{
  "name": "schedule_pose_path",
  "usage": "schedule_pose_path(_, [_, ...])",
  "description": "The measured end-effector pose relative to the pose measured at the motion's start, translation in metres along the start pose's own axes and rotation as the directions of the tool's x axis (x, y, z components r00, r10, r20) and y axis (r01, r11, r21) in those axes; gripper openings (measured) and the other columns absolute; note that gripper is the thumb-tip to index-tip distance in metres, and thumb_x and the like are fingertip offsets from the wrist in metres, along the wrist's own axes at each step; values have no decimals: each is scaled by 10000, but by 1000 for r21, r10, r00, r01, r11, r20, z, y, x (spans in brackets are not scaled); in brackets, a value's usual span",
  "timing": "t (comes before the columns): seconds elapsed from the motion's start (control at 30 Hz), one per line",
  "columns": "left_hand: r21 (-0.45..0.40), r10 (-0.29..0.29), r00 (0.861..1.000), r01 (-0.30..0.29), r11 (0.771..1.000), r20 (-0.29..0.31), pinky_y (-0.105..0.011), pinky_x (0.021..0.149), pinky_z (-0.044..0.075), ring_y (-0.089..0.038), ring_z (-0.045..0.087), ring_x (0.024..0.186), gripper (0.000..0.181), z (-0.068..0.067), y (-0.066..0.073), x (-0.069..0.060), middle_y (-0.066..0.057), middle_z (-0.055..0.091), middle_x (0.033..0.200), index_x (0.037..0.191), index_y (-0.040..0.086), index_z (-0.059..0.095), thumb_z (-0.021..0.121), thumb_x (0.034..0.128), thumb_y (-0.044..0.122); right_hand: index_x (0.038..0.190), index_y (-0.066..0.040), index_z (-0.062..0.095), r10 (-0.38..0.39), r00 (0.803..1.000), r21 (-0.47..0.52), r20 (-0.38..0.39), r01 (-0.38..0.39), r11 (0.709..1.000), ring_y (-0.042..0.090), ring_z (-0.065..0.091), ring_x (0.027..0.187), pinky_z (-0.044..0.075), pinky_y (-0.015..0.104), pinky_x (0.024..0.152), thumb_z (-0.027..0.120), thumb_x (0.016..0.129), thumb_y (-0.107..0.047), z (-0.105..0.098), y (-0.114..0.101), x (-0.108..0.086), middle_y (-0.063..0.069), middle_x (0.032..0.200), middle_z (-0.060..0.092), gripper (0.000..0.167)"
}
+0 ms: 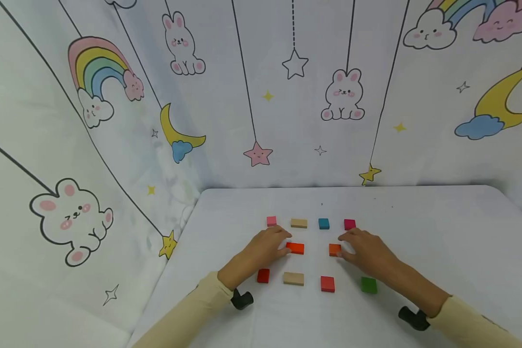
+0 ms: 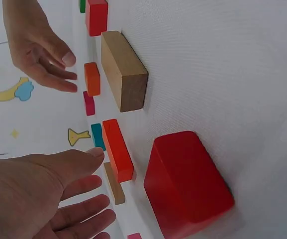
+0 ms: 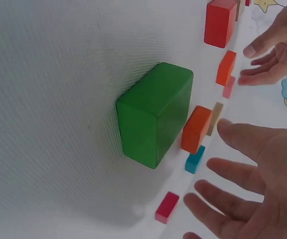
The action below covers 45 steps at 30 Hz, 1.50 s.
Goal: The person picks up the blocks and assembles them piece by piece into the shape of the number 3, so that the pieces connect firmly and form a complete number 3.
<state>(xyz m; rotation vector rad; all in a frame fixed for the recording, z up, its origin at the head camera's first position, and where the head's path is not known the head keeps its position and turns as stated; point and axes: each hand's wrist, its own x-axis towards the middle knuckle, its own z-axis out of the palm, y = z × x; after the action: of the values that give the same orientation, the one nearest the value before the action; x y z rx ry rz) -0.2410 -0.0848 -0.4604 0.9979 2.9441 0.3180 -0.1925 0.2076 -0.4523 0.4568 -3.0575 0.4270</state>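
Note:
My left hand (image 1: pixel 266 245) hovers by the left end of a long orange-red block (image 1: pixel 297 248) in the middle row, thumb and fingers apart with nothing between them. Across from it, my right hand (image 1: pixel 367 247) is beside a shorter orange block (image 1: pixel 334 250), its thumb near the block's right edge. In the left wrist view the left fingers (image 2: pixel 83 211) are loosely spread. A green block (image 3: pixel 155 114) looms large in the right wrist view, nearer the wrist than the spread right fingers (image 3: pixel 228 199). Whether either thumb touches its block is hard to tell.
The back row has a pink block (image 1: pixel 271 221), a wooden block (image 1: pixel 298 223), a teal block (image 1: pixel 324 224) and a crimson block (image 1: pixel 350 224). In front lie a dark red block (image 1: pixel 263 276), another wooden block (image 1: pixel 293 279) and a red block (image 1: pixel 327 284). A patterned curtain (image 1: pixel 226 96) hangs behind the white table (image 1: pixel 439 232).

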Motion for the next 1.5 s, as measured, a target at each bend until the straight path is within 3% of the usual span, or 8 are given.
schedule_pose_path(0.37, [21,-13,1000,13,1000,4,-287,987,557,-165,650,1144,333,3,6,10,-24,677,1293,1281,164,740,765,989,322,1190,-59,746,-23,1000,31,-7,23,999,393,660,1131,619,530,861,866,882,-212,6,3,4,168,1195,686,364])
schedule_pose_path(1.5, [39,17,1000,-17,999,2,-300,963,566,-177,669,1114,285,8,9,12,-38,694,1273,1212,157,774,780,977,318,1148,-70,751,-36,999,20,-40,37,999,406,661,1160,608,550,891,872,874,-194,18,6,5,170,1200,700,324])
